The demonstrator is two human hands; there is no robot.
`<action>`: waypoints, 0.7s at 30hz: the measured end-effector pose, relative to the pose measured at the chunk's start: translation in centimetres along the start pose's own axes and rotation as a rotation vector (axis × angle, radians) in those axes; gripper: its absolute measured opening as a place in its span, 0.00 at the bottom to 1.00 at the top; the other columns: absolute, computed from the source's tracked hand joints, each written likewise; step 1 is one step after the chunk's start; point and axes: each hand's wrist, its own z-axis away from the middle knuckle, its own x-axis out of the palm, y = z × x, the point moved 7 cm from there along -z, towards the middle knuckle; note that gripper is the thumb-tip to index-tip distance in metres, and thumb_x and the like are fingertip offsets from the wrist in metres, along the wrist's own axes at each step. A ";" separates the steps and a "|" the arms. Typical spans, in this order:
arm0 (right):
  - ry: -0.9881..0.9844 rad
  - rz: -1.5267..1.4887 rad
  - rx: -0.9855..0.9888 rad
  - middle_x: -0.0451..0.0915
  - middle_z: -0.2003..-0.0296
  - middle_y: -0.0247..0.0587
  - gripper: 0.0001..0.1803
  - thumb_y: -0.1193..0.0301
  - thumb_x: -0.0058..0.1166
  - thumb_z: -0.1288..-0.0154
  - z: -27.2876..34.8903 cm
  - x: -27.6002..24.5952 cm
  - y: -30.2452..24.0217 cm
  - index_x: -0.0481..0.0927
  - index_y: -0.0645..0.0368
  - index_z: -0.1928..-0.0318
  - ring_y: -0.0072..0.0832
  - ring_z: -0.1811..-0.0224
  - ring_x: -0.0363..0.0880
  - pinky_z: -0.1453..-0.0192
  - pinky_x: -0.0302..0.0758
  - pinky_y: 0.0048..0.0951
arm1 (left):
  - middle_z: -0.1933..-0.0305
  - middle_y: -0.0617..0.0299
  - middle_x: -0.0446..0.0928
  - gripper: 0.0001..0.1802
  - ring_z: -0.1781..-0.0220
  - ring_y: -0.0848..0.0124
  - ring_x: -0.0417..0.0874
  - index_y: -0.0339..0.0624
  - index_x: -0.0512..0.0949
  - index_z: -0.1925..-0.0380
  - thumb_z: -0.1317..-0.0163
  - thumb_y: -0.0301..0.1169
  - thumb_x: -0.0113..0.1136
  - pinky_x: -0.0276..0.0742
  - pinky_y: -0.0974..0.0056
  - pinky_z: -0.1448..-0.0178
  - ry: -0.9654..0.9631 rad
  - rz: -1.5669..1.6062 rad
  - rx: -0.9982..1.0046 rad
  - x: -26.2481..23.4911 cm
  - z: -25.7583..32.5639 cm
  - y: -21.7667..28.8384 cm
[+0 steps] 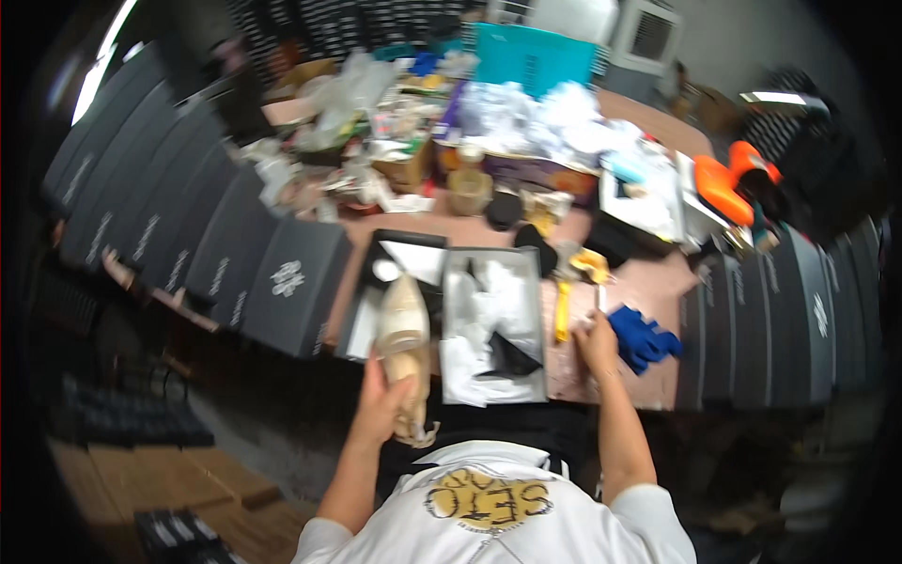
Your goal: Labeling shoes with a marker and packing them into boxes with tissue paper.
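Shoe, cream, pointed: likely light, stiff-soled, scuffable; best gripped mid-body. Left hand gripped it near box. Right hand on counter; grip unclear.

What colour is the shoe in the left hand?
Cream or beige shoe, gripped by the left hand; head view.

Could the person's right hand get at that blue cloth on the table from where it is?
Probably yes. The right hand rests on the table right beside the blue cloth, and nothing lies between them.
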 end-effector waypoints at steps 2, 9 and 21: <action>-0.089 -0.009 0.082 0.80 0.62 0.57 0.23 0.65 0.65 0.46 -0.8 -0.1 -0.3 0.72 0.60 0.53 0.52 0.58 0.80 0.55 0.75 0.45 | 0.34 0.53 0.62 0.42 0.35 0.65 0.68 0.41 0.46 0.29 0.41 0.19 0.55 0.68 0.61 0.34 0.021 0.037 -0.025 0.4 0.4 0.7; -0.064 0.234 0.160 0.81 0.60 0.54 0.24 0.59 0.66 0.48 -2.8 -1.7 3.2 0.72 0.61 0.57 0.52 0.59 0.80 0.56 0.76 0.49 | 0.37 0.54 0.66 0.36 0.37 0.66 0.70 0.40 0.52 0.30 0.38 0.20 0.51 0.69 0.62 0.35 -0.005 0.119 -0.074 0.4 -0.4 0.8; -0.201 -0.998 0.122 0.69 0.76 0.31 0.06 0.74 0.49 0.36 3.3 -2.2 -2.6 0.69 0.60 0.59 0.15 0.81 0.67 0.81 0.65 0.18 | 0.51 0.46 0.77 0.23 0.52 0.53 0.83 0.34 0.67 0.42 0.30 0.39 0.47 0.84 0.47 0.52 0.024 0.501 -0.252 -3.9 -0.3 2.5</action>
